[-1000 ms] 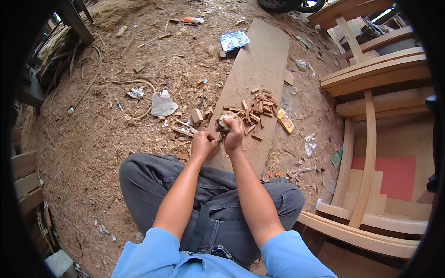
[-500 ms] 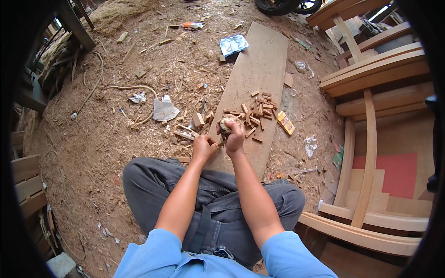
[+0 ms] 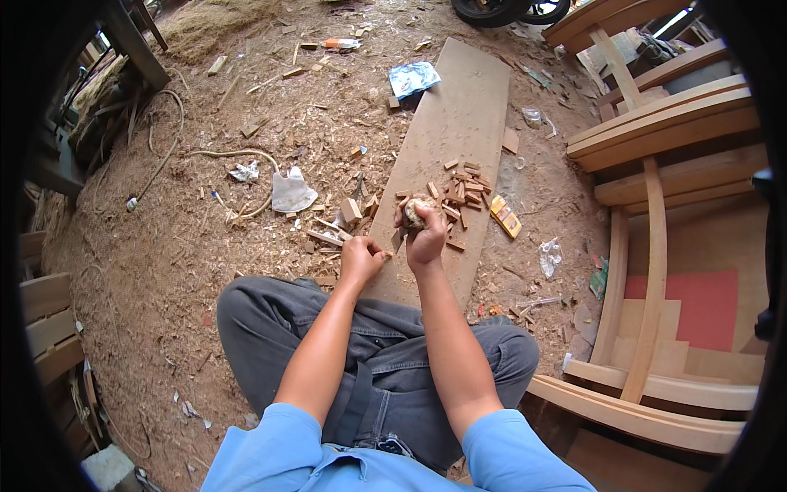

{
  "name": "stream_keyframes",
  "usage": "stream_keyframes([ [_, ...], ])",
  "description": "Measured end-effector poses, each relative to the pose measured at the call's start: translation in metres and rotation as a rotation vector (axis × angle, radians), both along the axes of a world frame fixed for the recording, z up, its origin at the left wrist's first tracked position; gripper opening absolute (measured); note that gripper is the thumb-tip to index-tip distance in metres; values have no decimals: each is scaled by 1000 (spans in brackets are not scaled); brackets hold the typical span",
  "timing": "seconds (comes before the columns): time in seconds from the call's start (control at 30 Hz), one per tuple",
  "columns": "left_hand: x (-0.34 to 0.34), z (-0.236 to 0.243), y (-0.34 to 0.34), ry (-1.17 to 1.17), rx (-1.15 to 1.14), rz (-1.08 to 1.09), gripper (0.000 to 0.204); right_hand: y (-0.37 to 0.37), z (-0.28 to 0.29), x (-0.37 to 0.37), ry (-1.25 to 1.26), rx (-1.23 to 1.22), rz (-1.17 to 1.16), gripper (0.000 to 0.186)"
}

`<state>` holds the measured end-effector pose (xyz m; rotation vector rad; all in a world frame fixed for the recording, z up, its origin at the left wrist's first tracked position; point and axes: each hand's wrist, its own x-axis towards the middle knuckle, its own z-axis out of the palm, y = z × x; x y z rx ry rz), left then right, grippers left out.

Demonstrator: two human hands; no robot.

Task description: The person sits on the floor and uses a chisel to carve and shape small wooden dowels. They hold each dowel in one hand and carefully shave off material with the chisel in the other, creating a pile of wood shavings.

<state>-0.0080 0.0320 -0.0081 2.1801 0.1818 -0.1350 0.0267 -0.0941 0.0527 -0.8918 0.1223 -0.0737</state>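
Note:
My right hand (image 3: 425, 243) is closed around a flat-bladed tool with a thick, rough, pale top (image 3: 419, 211). Its short dark blade (image 3: 398, 239) points down from my fist, apart from the small wood piece (image 3: 387, 255) pinched in my left fingers. My left hand (image 3: 361, 261) rests low at the near left edge of a long wooden board (image 3: 455, 107). Beyond my right fist, several small brown wood blocks (image 3: 467, 193) lie heaped on the board. My fingers hide most of the piece and part of the tool.
Wood shavings and offcuts cover the ground. Left of the board lie a wooden block (image 3: 351, 211) and a white plastic scrap (image 3: 293, 192). A blue packet (image 3: 413, 79) overlaps the board's far left edge; a yellow packet (image 3: 506, 217) lies right. Wooden frames (image 3: 653, 279) stand at right.
My right hand has moved slightly right and up with the tool, away from my left fingers, so more blade shows. My left hand has stayed nearly in place.

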Motion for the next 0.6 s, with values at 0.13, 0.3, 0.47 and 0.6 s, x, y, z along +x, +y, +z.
stream_keyframes([
  [0.13, -3, 2, -1, -9, 19, -12, 13, 10, -8, -2, 180, -69, -9, 21],
  [0.3, 0, 4, 0, 4, -34, 2, 9, 13, -14, -1, 142, -40, -35, 22],
  [0.47, -1, 3, -1, 6, -29, 12, 11, 5, -10, -2, 58, -82, 44, 31],
  [0.6, 0, 6, 0, 9, 22, -6, 11, 10, -2, -3, 190, -79, -26, 31],
])
